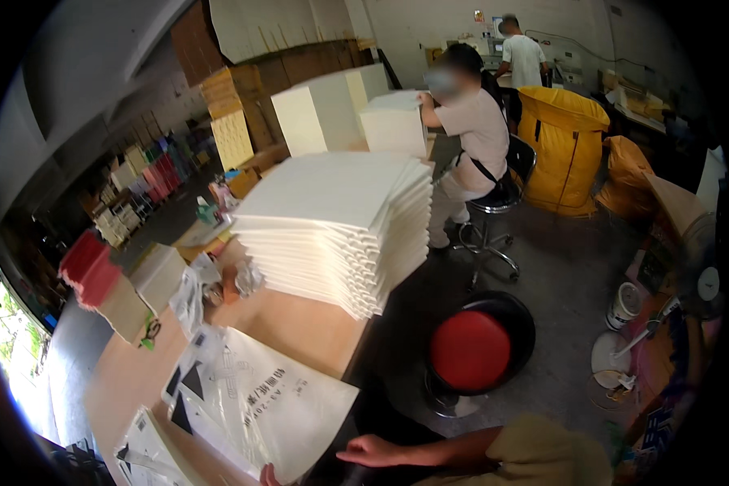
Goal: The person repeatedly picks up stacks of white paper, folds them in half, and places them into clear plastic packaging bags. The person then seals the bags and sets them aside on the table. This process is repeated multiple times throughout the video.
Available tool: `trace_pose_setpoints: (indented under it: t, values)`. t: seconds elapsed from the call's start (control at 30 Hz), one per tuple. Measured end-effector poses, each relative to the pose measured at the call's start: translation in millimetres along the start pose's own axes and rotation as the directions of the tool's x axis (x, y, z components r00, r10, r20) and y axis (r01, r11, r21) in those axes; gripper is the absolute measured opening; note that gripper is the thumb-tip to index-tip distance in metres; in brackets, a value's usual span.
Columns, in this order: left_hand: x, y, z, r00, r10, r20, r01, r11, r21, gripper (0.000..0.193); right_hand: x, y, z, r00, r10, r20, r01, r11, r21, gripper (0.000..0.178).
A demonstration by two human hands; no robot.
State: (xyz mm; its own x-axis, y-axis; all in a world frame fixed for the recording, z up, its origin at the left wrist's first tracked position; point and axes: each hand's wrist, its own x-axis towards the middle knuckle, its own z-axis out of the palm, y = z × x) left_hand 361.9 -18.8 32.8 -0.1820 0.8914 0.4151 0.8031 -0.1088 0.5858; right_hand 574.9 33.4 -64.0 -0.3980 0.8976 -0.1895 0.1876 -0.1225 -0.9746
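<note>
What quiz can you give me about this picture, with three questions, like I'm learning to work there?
1. True or false: the round seat is red.
2. Which of these is nearest the worker's right hand?
A) the yellow bag
B) the printed white package
C) the red-topped stack
3. How many other people can you see?

Key:
1. True.
2. B; the hand is beside the package's right-hand edge.
3. Two: a seated person and, farther back, a standing person.

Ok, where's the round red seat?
In the head view's lower half, right of centre: the red seat is up and right from the right hand, beside the tan table.
</note>
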Motion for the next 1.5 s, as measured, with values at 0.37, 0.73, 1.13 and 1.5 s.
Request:
trace_pose_setpoints:
  t: [0.37,0.73,1.13,1.5]
  values:
    - [-2,22,-10,0.995,-0.099,0.019,0.098,0.994,0.058,0.059,27,-15,-17,0.937,0.206,0.283,-0.326,0.81,0.489,0.041]
    - [-14,13,-9,0.987,-0.162,0.015,0.161,0.984,0.079,0.056,41,-35,24,0.881,0.291,0.373,-0.471,0.62,0.628,0.03]
    - [-26,9,6,0.998,0.054,-0.011,-0.055,0.994,-0.096,0.054,27,-42,18,0.929,0.317,0.189,-0.35,0.594,0.724,0.026]
    - [-35,-16,1,0.983,-0.18,0.034,0.181,0.983,-0.012,0.056,49,-25,6,0.964,0.243,0.105,-0.233,0.591,0.772,0.011]
